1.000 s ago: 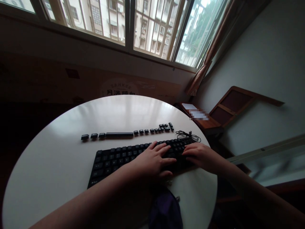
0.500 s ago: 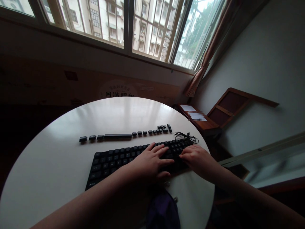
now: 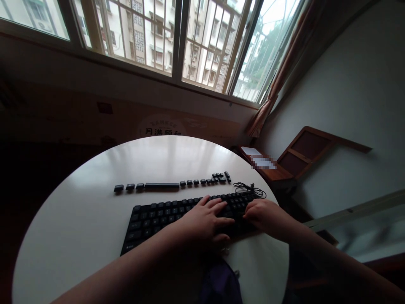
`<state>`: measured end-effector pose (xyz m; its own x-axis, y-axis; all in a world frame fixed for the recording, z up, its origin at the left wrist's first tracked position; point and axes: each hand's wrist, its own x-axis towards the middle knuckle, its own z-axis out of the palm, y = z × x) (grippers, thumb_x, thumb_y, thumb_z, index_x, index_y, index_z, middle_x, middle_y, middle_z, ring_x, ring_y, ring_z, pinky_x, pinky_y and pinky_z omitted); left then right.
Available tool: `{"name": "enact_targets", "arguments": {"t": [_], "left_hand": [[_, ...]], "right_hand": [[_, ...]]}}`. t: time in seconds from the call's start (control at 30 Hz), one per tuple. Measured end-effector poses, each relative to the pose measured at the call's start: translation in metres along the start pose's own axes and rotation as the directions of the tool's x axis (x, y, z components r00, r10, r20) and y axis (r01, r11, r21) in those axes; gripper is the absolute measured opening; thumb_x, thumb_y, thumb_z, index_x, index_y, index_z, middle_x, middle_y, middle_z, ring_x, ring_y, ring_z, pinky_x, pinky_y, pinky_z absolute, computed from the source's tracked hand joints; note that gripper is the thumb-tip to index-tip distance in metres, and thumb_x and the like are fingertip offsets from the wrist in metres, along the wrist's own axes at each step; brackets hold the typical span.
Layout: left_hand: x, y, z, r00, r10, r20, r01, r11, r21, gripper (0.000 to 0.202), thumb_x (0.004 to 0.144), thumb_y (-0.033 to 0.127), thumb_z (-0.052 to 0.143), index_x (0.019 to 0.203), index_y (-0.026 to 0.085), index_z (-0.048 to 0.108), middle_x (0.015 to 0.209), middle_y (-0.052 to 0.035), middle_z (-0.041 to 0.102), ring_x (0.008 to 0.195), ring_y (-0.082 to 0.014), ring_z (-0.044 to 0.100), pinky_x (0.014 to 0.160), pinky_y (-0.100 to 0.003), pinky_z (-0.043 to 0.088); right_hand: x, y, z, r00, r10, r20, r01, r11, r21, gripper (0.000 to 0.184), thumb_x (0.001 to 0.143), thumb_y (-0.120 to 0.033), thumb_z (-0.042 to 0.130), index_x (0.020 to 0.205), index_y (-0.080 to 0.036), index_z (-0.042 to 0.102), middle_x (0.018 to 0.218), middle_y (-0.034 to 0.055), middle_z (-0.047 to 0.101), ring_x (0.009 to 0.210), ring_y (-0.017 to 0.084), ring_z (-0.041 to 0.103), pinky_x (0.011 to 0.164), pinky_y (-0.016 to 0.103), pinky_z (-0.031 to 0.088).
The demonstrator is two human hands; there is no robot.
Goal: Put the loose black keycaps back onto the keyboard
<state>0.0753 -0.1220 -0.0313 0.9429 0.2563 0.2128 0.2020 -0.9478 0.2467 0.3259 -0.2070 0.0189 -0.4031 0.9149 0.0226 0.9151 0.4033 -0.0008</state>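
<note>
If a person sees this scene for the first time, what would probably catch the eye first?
Probably the row of loose black keycaps, with one long bar among them, standing out on the white table just beyond the keyboard. Next, the left hand spread over the keyboard and the right hand bent at its right end. The bright, barred window fills much of the top.

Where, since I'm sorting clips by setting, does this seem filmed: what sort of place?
Probably a room in a home, though I can't be certain: there's a barred window, a curtain beside it and a round white table.
</note>
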Motion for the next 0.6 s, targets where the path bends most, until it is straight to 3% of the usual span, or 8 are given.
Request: {"name": "enact_targets", "arguments": {"t": [0.23,0.4,0.6], "left_hand": [[-0.001,0.001,-0.001,1.0,0.006,0.011,-0.006,1.0,-0.021,0.051,0.094,0.058,0.052,0.139,0.034,0.059,0.155,-0.0147,0.044,0.143,-0.0403,0.038,0.114,-0.065,0.023],[-0.001,-0.001,0.001,1.0,0.008,-0.002,-0.009,1.0,-0.022,0.05,0.094,0.058,0.053,0.138,0.034,0.059,0.155,-0.0157,0.044,0.143,-0.0396,0.037,0.115,-0.066,0.023],[-0.002,0.0,-0.001,1.0,0.02,0.007,-0.02,1.0,-0.024,0.049,0.095,0.056,0.053,0.139,0.034,0.058,0.154,-0.0171,0.044,0.144,-0.0394,0.037,0.115,-0.066,0.022]], "right_hand": [[0.032,0.004,-0.019,0.998,-0.005,-0.062,0.005,1.0,0.004,0.02,0.087,-0.015,0.064,0.089,-0.027,0.079,0.092,0.0011,0.077,0.082,0.019,0.07,0.074,0.027,0.05],[0.095,0.017,-0.028,0.987,0.038,-0.154,-0.045,0.998,-0.044,0.018,0.092,-0.022,0.062,0.097,-0.025,0.079,0.101,0.0033,0.077,0.094,0.021,0.07,0.086,0.029,0.05],[0.164,0.04,-0.016,0.989,0.131,-0.066,-0.136,0.987,-0.082,0.017,0.086,-0.022,0.067,0.096,-0.022,0.08,0.103,0.0049,0.078,0.095,0.022,0.069,0.087,0.029,0.05]]}}
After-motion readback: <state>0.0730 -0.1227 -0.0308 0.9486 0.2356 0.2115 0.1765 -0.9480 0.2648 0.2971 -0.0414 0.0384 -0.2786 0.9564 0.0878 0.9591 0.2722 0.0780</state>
